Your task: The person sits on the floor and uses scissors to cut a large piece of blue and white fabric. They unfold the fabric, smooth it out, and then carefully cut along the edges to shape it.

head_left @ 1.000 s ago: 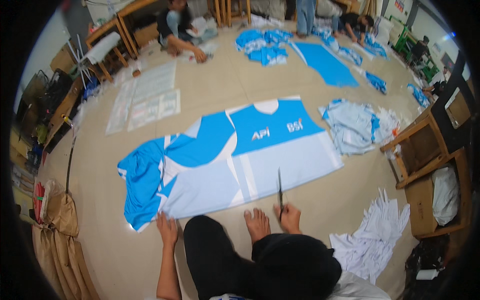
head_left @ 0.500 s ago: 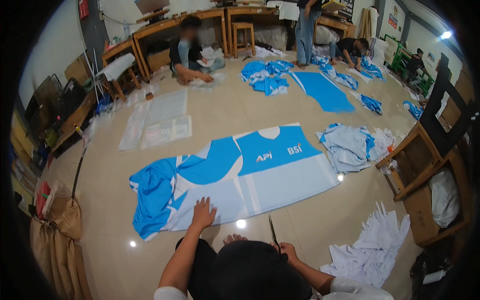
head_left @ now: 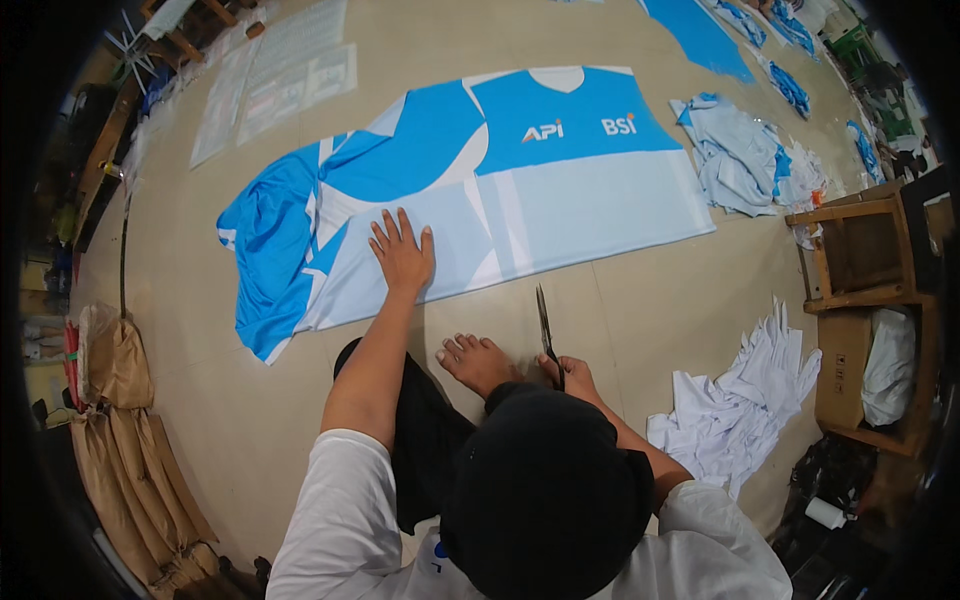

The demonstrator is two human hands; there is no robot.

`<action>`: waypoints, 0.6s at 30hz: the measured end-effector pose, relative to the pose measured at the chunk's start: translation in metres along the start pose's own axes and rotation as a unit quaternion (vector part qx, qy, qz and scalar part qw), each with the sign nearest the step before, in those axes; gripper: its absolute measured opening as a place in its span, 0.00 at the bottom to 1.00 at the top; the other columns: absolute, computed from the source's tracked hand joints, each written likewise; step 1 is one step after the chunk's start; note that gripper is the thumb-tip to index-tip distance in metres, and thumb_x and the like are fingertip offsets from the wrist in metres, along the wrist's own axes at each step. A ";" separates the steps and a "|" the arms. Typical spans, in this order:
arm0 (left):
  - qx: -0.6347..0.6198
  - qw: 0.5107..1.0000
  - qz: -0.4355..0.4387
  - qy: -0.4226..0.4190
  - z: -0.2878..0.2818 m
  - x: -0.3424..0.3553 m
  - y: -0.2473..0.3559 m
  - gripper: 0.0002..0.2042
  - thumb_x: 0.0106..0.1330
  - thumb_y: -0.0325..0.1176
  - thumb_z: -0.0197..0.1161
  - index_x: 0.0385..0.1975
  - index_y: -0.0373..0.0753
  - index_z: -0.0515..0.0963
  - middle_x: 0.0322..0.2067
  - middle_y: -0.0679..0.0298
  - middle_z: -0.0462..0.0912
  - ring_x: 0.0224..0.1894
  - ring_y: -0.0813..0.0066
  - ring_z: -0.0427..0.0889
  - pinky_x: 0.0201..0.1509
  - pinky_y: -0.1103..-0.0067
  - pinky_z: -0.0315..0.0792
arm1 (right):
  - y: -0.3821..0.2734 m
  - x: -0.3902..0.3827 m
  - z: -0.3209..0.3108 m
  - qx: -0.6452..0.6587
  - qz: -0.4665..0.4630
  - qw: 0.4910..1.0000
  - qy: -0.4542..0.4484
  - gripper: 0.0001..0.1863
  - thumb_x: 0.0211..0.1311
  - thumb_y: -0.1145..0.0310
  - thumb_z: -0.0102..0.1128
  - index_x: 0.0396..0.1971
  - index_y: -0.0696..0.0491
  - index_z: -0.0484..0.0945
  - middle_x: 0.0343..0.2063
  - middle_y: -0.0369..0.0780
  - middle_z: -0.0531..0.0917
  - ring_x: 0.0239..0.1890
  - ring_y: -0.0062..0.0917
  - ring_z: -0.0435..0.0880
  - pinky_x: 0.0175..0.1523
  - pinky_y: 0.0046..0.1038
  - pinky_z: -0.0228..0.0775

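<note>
A wide length of printed blue, pale blue and white jersey fabric lies spread on the tiled floor in front of me. On its near left part my left hand rests flat, fingers spread over the pale blue. The fabric's left end is a bunched blue heap. My right hand is closed around the handles of dark scissors, just short of the fabric's near edge. Their blades point away from me and look nearly closed. My bare foot is on the floor between my hands.
White cloth scraps are piled at right, with a crumpled pale blue heap beyond. A wooden frame and a cardboard box stand at the right edge. Brown paper rolls lie at left; clear plastic sheets lie farther off.
The view has tilted down, so the co-workers and back tables have left it. My left hand still lies on the fabric, and my right still grips the scissors.
</note>
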State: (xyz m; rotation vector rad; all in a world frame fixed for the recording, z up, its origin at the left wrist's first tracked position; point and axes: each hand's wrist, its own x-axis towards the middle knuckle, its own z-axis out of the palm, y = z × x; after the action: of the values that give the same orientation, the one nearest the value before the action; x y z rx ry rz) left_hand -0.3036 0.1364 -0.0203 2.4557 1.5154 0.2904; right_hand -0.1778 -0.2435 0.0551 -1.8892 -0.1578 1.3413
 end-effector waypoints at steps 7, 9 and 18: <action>0.014 0.999 0.004 0.034 0.003 -0.002 -0.002 0.38 0.82 0.59 0.44 0.84 0.41 0.54 0.84 0.42 0.47 0.84 0.30 0.39 0.84 0.40 0.32 | -0.008 0.017 0.015 0.009 0.007 0.998 -0.058 0.25 0.72 0.46 0.72 0.25 0.52 0.80 0.18 0.32 0.80 0.20 0.15 0.76 0.26 0.21 0.64; 0.018 0.999 0.005 0.039 0.004 -0.002 -0.001 0.38 0.82 0.59 0.44 0.84 0.41 0.54 0.83 0.42 0.47 0.84 0.30 0.39 0.84 0.40 0.31 | -0.012 0.024 0.023 0.014 -0.006 0.998 -0.063 0.26 0.72 0.46 0.72 0.24 0.52 0.80 0.18 0.33 0.80 0.20 0.15 0.77 0.26 0.21 0.65; 0.026 0.998 0.016 0.061 0.003 -0.003 -0.001 0.38 0.81 0.57 0.48 0.83 0.40 0.57 0.82 0.38 0.51 0.82 0.24 0.43 0.83 0.38 0.36 | -0.026 0.030 0.038 0.015 0.006 0.998 -0.062 0.25 0.74 0.48 0.70 0.24 0.53 0.82 0.19 0.33 0.81 0.21 0.16 0.77 0.28 0.21 0.66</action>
State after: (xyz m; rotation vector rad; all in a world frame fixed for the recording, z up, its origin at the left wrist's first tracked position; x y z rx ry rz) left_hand -0.3047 0.1343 -0.0236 2.5469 1.5506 0.4204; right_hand -0.1881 -0.1903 0.0451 -1.7862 -0.1890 1.4611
